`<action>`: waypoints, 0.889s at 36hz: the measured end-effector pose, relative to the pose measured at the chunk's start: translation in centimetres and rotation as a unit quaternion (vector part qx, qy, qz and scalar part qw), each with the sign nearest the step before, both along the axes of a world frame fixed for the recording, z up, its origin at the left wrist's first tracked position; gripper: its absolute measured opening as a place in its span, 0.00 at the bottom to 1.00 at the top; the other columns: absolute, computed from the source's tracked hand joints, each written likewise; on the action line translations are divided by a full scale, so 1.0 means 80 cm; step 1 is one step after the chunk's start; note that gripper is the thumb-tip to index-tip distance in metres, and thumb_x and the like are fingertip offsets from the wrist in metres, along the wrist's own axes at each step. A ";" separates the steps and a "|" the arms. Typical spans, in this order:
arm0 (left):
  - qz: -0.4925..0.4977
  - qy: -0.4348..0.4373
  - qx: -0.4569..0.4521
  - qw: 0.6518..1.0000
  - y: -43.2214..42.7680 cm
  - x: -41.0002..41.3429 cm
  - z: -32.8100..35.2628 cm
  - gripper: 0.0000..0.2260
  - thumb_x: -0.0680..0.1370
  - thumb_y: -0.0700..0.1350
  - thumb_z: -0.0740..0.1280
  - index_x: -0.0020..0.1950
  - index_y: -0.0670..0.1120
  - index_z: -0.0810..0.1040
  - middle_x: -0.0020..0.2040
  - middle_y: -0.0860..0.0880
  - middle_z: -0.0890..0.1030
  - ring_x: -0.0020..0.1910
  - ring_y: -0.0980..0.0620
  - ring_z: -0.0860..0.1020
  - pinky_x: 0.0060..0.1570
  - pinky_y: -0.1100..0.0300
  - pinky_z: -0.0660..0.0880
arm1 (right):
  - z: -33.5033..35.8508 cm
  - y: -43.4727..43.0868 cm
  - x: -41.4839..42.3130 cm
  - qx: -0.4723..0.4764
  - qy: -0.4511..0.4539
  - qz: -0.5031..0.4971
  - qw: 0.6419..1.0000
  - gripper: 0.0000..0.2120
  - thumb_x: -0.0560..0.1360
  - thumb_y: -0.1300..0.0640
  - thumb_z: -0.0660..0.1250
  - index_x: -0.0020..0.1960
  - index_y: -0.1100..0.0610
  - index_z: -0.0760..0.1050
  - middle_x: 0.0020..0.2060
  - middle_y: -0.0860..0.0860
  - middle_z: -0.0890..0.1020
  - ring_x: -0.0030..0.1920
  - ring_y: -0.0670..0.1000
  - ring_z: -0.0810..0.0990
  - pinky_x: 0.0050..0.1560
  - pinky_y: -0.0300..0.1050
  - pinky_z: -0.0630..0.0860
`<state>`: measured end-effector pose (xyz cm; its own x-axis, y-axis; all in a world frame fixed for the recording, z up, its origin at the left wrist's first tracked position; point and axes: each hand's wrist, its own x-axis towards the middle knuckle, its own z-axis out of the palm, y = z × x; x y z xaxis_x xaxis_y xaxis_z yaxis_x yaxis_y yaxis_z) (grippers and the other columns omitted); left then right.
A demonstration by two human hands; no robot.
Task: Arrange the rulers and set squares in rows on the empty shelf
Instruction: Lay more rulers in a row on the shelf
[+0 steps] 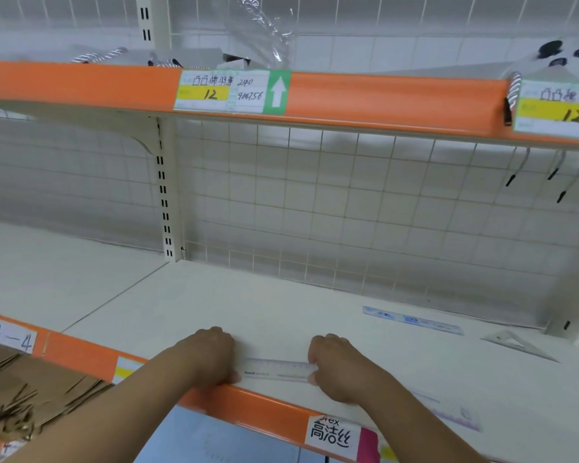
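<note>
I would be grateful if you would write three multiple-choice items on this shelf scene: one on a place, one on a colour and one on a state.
1. Where on the white metal shelf does the clear triangular plastic set square lie?
A. toward the right end
B. toward the left end
C. under a hand

2. What colour is the shelf's front edge strip?
A. blue
B. orange
C. green

3. How is the clear plastic ruler near the front edge held?
A. it lies untouched
B. by one hand only
C. by the left hand and the right hand, one at each end

Answers:
1 A, it lies far to the right, apart from both hands.
2 B, the strip is orange along the front.
3 C, each hand's fingers curl over one end of the ruler.
</note>
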<state>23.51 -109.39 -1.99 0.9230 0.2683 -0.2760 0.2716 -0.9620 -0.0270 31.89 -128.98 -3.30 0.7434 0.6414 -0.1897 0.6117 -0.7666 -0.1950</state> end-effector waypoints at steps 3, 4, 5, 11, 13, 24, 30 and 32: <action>0.004 0.004 0.000 1.000 0.000 0.001 0.001 0.21 0.77 0.57 0.66 0.62 0.44 0.73 0.61 0.45 0.72 0.57 0.48 0.75 0.55 0.57 0.72 | -0.002 -0.001 -0.001 0.017 -0.003 0.012 1.000 0.18 0.80 0.58 0.61 0.68 0.54 0.64 0.62 0.55 0.69 0.62 0.55 0.69 0.62 0.48 0.70; 0.005 0.005 -0.002 1.000 0.000 0.002 0.001 0.21 0.76 0.57 0.66 0.62 0.43 0.74 0.60 0.45 0.73 0.53 0.49 0.75 0.54 0.58 0.72 | -0.003 -0.001 -0.001 0.020 -0.009 0.017 1.000 0.19 0.79 0.60 0.60 0.69 0.51 0.63 0.61 0.55 0.68 0.61 0.54 0.69 0.60 0.47 0.70; 0.005 0.006 -0.003 1.000 0.000 0.003 0.001 0.21 0.76 0.57 0.66 0.60 0.43 0.75 0.59 0.45 0.74 0.49 0.50 0.74 0.52 0.59 0.72 | -0.004 0.000 0.000 0.020 -0.020 0.023 0.999 0.21 0.79 0.61 0.60 0.70 0.49 0.64 0.60 0.54 0.68 0.59 0.54 0.70 0.58 0.46 0.71; 0.010 0.024 -0.011 1.000 -0.001 0.004 0.007 0.21 0.76 0.57 0.67 0.60 0.43 0.75 0.58 0.46 0.77 0.51 0.49 0.76 0.51 0.60 0.72 | -0.004 0.004 0.007 0.001 -0.041 0.046 0.998 0.26 0.79 0.64 0.57 0.74 0.47 0.61 0.63 0.56 0.64 0.58 0.56 0.73 0.57 0.46 0.73; 0.007 0.030 -0.007 0.999 -0.002 0.005 0.009 0.21 0.75 0.57 0.68 0.60 0.43 0.75 0.58 0.46 0.77 0.53 0.49 0.77 0.51 0.60 0.72 | -0.001 0.005 0.008 -0.007 -0.030 0.056 0.998 0.23 0.80 0.61 0.55 0.74 0.50 0.61 0.63 0.56 0.65 0.61 0.56 0.71 0.60 0.49 0.72; -0.002 0.044 -0.009 0.999 -0.010 0.016 0.014 0.21 0.74 0.56 0.69 0.59 0.43 0.76 0.52 0.47 0.77 0.45 0.51 0.73 0.44 0.61 0.70 | 0.004 0.012 0.033 0.009 -0.009 0.043 0.999 0.17 0.76 0.55 0.66 0.64 0.54 0.74 0.53 0.52 0.68 0.59 0.54 0.72 0.60 0.50 0.72; 0.001 0.034 -0.008 0.999 -0.017 0.026 0.006 0.24 0.74 0.59 0.68 0.61 0.42 0.75 0.59 0.44 0.77 0.57 0.46 0.77 0.50 0.59 0.72 | 0.008 0.012 0.061 -0.003 -0.038 0.000 0.999 0.19 0.74 0.51 0.68 0.62 0.57 0.75 0.57 0.53 0.75 0.60 0.53 0.70 0.59 0.49 0.73; 0.006 0.030 -0.006 1.000 -0.017 0.027 0.002 0.25 0.74 0.60 0.68 0.61 0.42 0.75 0.60 0.44 0.76 0.58 0.46 0.76 0.51 0.58 0.72 | 0.007 0.012 0.072 0.011 -0.036 -0.014 0.999 0.18 0.73 0.49 0.69 0.60 0.57 0.77 0.54 0.52 0.76 0.59 0.53 0.71 0.56 0.47 0.73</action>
